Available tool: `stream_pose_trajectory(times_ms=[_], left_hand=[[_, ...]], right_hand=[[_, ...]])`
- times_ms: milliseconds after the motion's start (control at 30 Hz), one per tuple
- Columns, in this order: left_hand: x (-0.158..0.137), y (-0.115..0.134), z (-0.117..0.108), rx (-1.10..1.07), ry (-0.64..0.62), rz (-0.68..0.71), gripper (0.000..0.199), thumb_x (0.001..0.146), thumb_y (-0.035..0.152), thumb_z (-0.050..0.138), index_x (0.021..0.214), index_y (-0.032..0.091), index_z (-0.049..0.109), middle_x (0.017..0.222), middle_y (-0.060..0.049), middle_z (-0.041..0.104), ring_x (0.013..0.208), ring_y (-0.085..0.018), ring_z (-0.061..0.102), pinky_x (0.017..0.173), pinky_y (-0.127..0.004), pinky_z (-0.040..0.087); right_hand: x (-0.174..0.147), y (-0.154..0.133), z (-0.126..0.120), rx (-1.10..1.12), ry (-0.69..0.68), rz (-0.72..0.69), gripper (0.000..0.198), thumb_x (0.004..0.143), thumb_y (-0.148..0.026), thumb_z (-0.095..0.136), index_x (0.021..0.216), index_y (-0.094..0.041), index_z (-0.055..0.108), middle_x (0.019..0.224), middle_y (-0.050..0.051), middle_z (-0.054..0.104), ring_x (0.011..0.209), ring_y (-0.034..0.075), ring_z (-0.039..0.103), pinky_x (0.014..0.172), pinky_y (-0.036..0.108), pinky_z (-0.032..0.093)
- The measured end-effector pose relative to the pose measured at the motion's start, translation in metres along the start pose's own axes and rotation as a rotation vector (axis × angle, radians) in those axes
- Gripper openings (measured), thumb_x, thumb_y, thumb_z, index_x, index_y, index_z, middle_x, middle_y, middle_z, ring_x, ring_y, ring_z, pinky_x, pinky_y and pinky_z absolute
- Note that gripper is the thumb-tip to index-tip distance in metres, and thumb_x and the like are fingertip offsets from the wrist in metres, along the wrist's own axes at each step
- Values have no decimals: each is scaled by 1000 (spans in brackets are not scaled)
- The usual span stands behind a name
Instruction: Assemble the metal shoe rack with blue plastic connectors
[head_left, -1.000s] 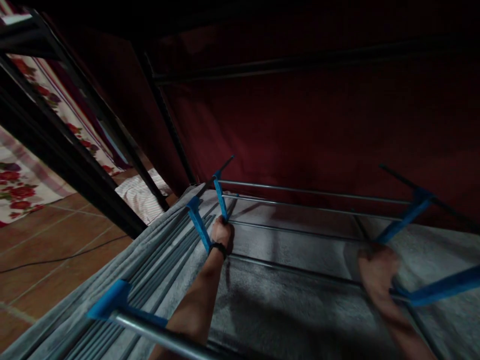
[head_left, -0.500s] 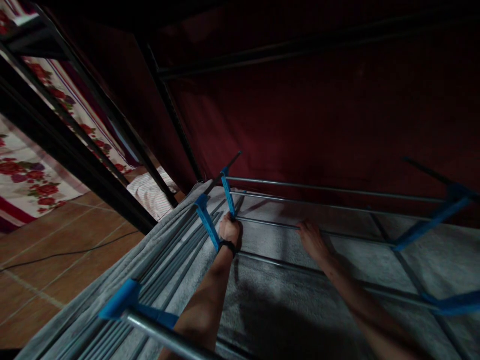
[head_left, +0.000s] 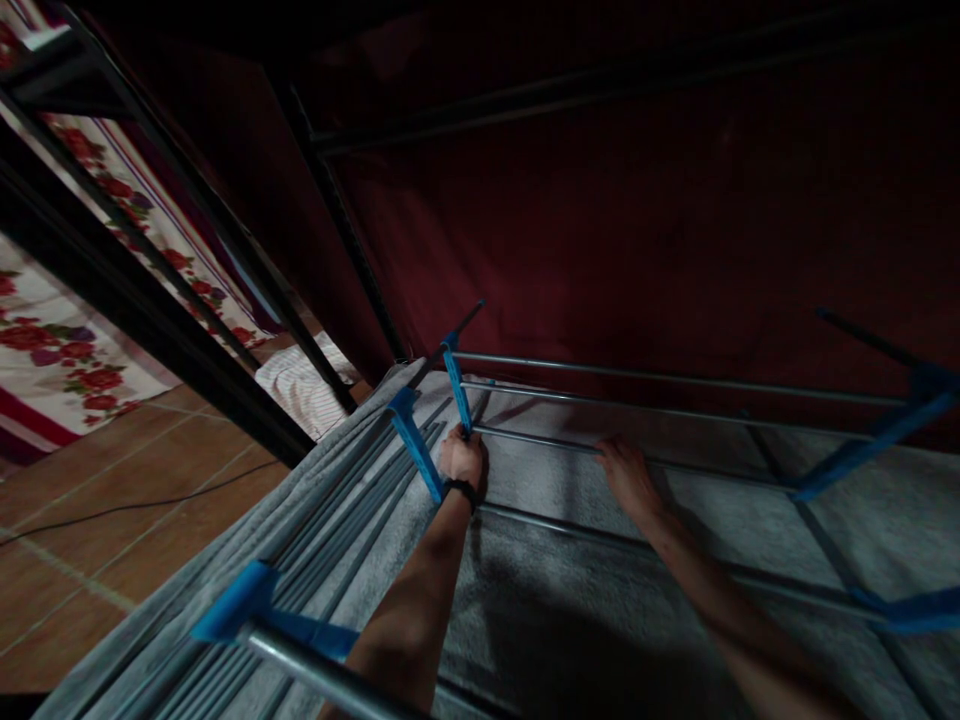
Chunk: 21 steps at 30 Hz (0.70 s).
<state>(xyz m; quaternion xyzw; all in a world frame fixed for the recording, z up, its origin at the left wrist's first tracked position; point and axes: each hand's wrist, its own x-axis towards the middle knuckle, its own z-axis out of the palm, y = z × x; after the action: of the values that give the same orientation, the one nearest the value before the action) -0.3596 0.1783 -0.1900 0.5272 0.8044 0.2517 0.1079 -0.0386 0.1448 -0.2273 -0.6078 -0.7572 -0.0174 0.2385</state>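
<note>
"Fingers (head_left: 454, 434) first: what is the person's left hand (head_left: 463, 460) doing?"

"It is closed around the end of a thin, silver metal rod (head_left: 540, 438), right by a long blue plastic bracket (head_left: 457, 388). Some fingertips are hidden. A black band (head_left: 460, 489) is around that wrist."

"And the right hand (head_left: 631, 482)?"

"Its fingers are closed on the same rod, farther along, well apart from the left hand."

"Where is the rod?"

"It runs sideways over a fuzzy grey cloth (head_left: 540, 590). Two more thin silver rods (head_left: 675, 377) are behind it, and a thicker grey metal bar (head_left: 555, 521) is in front."

"What else is on the left?"

"Lots of long grey bars (head_left: 341, 530) lie side by side on the cloth. Past them, a thin black cord (head_left: 135, 515) lies on the brown tile floor (head_left: 195, 470). A white cloth with red flowers (head_left: 97, 360) hangs there too."
</note>
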Motion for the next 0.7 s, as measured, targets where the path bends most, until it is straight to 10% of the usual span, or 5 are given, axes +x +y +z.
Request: stream_pose_trajectory(times_ms=[700], left_hand=[[-7,12,-5,-45,77,-113,33,96,35,59,122,18,68,110,-15,73,109,-28,63,83,-34,44]], right_hand=[[0,0,1,57,39,7,21,96,-14,56,107,-19,73,111,13,68,103,25,63,92,37,46]])
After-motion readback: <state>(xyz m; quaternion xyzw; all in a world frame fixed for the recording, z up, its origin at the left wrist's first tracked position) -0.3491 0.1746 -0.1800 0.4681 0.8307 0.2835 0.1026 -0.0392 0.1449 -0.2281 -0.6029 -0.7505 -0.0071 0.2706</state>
